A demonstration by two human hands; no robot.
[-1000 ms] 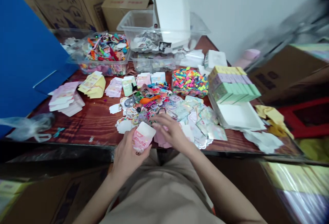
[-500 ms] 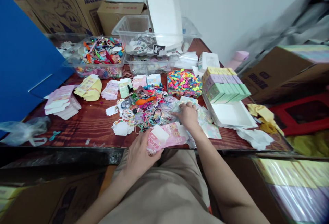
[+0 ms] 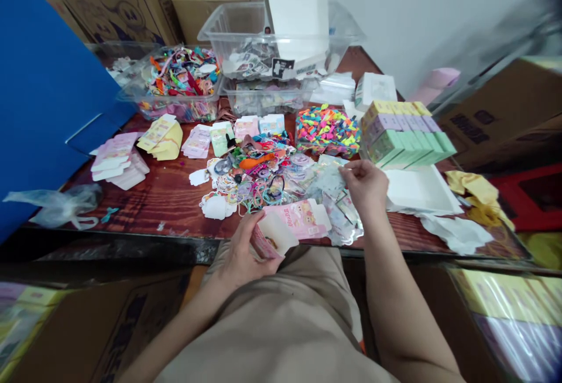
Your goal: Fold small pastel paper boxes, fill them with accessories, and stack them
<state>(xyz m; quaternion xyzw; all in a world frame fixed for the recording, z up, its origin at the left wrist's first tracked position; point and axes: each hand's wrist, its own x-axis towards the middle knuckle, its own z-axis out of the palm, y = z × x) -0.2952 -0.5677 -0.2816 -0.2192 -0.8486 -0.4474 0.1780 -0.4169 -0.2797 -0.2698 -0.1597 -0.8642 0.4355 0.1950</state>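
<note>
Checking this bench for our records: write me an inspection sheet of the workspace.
Surface: reddish-brown wood-grain tabletop, crowded.
Job's things: pink paper box in the left hand; flat pink box blank on the table.
Clutter: heap of stickers and rubber bands; neon paper pieces; stacked pastel boxes.
Hands: right hand over foil sticker packets, grip unclear.
Cables: nothing seen.
Surroundings: blue board, cardboard cartons, clear plastic bin.

The left hand (image 3: 250,248) holds an open pink paper box (image 3: 272,236), while the right hand (image 3: 364,184) pinches a clear plastic sheet (image 3: 329,179) over the wooden tabletop (image 3: 162,198).
</note>
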